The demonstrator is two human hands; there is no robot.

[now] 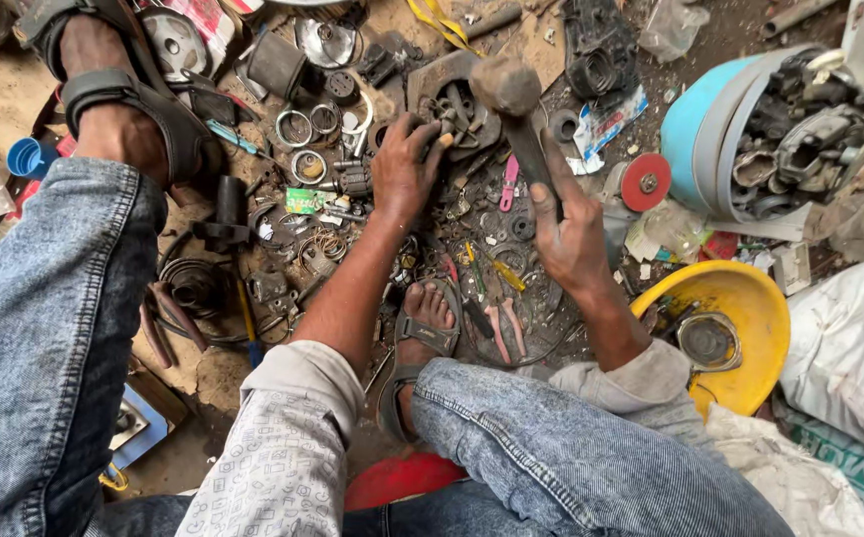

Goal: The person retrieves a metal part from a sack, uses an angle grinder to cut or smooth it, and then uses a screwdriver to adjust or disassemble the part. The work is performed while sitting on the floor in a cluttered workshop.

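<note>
Tub (695,124) holds metal parts; right hand (573,234) grips hammer (516,109).

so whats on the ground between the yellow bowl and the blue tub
In the head view, a red disc and crumpled clear plastic lie between the yellow bowl and the blue tub.

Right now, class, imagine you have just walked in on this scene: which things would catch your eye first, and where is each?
First, the raised hammer gripped in the right hand at the centre, above a dark metal part that the left hand steadies on the ground. Around them spreads a litter of rings, springs and small tools. At the right sit a yellow bowl and a blue tub filled with grey metal parts.
</note>
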